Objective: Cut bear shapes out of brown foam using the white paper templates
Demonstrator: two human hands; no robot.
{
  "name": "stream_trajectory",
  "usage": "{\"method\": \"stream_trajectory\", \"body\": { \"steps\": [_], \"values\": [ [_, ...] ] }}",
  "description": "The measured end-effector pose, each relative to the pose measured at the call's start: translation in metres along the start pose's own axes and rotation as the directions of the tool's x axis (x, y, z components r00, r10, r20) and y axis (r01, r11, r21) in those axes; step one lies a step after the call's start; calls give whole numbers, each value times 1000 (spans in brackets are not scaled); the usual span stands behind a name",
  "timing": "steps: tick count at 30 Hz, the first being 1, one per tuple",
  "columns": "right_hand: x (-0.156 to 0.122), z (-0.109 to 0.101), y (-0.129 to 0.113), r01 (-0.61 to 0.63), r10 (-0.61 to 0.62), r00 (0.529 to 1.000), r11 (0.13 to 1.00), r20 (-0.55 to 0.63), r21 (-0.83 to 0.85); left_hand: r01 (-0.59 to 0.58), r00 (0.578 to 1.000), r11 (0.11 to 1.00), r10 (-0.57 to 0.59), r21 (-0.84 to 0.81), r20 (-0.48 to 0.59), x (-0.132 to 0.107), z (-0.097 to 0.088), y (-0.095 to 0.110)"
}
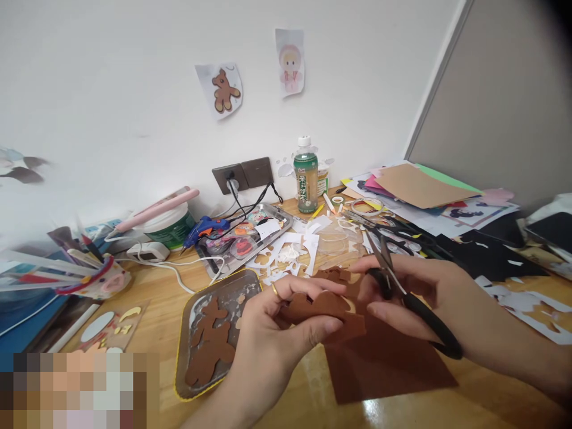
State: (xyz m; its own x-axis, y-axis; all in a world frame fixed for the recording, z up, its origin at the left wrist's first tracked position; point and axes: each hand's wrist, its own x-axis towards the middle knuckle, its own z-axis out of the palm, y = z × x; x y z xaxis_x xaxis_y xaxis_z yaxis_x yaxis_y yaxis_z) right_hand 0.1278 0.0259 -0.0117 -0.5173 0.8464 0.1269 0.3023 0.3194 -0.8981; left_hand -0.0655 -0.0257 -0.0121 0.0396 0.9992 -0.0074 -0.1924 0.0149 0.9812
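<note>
My left hand [279,333], a ring on one finger, pinches a brown craft-sheet piece [313,307] with curved cut edges. Close by on the right, my right hand [451,298] grips black-handled scissors [431,322]. Their blades point up and away from the piece, and some fingertips are hidden behind the handles. Under both hands lies a larger brown sheet [388,369], flat on the wooden table [308,390]. Left of my left hand, a shallow tray with a yellow edge [179,351] holds brown cut-outs [210,351].
White paper scraps [308,250] and a green-labelled bottle [306,179] are behind my hands. A blue glue gun [205,229] rests near a grey tray [208,262]. Coloured sheets [429,185] are stacked at back right; a pen holder [105,277] stands left.
</note>
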Motion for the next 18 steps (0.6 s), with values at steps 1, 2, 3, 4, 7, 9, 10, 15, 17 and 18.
{"method": "stream_trajectory", "body": {
  "steps": [1, 2, 3, 4, 7, 9, 10, 15, 17, 18],
  "values": [
    [2, 2, 2, -1, 1, 1000, 999, 4, 54, -16, 1000, 1000, 16, -4, 5, 1, 0, -1],
    [4, 4, 4, 4, -6, 1000, 996, 16, 92, -32, 999, 999, 32, -16, 13, 1, -1, -3],
    [6, 6, 6, 13, -17, 999, 994, 35, 109, -48, 999, 998, 49, -30, 22, 1, -1, -5],
    [8, 7, 6, 19, -25, 998, 993, 51, 113, -60, 998, 997, 61, -40, 28, 2, -1, -6],
    [12, 10, 2, 15, -19, 999, 994, 32, 112, -34, 999, 999, 34, -22, 7, 2, -2, -11],
    [13, 11, -1, 11, -10, 1000, 994, -8, 110, 25, 999, 1000, -25, 11, -33, 1, -1, -12],
    [12, 11, -3, 17, -15, 1000, 994, -18, 107, 47, 998, 999, -46, 23, -46, 1, -1, -12],
    [14, 15, -1, 12, -11, 1000, 997, -17, 82, 28, 1000, 997, -28, 66, -7, -1, -1, -12],
    [15, 15, 0, -11, 12, 1000, 997, -7, 83, -42, 999, 993, 39, 109, 32, -3, -2, -14],
    [16, 15, 0, -17, 16, 1000, 995, 7, 95, -88, 995, 986, 82, 141, 50, -3, -2, -15]
  ]
}}
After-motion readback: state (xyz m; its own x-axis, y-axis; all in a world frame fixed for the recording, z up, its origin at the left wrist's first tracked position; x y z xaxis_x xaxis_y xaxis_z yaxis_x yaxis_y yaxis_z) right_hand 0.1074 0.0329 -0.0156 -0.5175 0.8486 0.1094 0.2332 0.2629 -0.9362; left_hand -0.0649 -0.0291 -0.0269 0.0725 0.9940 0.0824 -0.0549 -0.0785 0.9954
